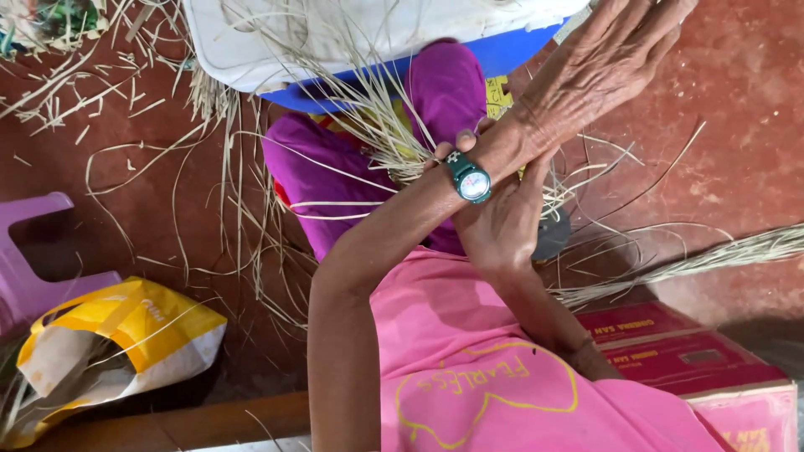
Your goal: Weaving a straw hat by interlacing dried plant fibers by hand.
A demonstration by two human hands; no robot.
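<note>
Left hand (615, 50) spread open, right hand (502, 219) clenched around dried grass strands (378, 125); nothing finished in sight, bundles lying loose across red floor (737, 100).

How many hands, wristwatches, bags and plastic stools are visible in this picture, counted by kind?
Hands: 2, the left hand and the right hand
Wristwatch: 1
Yellow bag: 1
Purple stool: 1
Total: 5
</note>
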